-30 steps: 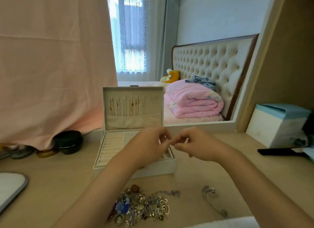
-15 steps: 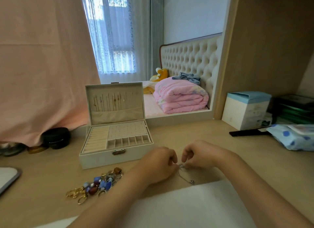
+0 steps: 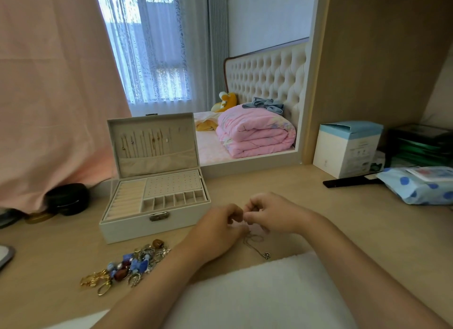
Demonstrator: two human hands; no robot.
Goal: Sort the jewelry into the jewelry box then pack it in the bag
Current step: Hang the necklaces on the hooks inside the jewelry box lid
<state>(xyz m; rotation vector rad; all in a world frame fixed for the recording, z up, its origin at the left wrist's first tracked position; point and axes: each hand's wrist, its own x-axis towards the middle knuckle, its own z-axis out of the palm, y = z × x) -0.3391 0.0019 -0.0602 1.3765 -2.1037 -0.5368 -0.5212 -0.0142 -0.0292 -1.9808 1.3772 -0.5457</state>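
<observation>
A white jewelry box [image 3: 127, 227] stands open on the wooden desk, its lid upright with several thin chains hanging inside. To its right, my left hand [image 3: 218, 227] and my right hand [image 3: 272, 212] meet fingertip to fingertip, both pinching the top of a thin silver necklace [image 3: 255, 245]. The chain droops onto the desk and ends in a small pendant near the white cloth. A heap of mixed jewelry [image 3: 127, 265], with blue and brown beads and gold rings, lies in front of the box.
A white cloth [image 3: 257, 292] lies at the desk's near edge. A black round case [image 3: 67, 198] sits left of the box. At the right are a white-and-blue carton [image 3: 345, 149], a black comb [image 3: 350, 181] and a blue dotted pouch [image 3: 416, 186]. A mirror rises behind.
The view swung right and down. My hands dropped from over the box to the desk, then lifted slightly, raising the necklace's top end off the surface.
</observation>
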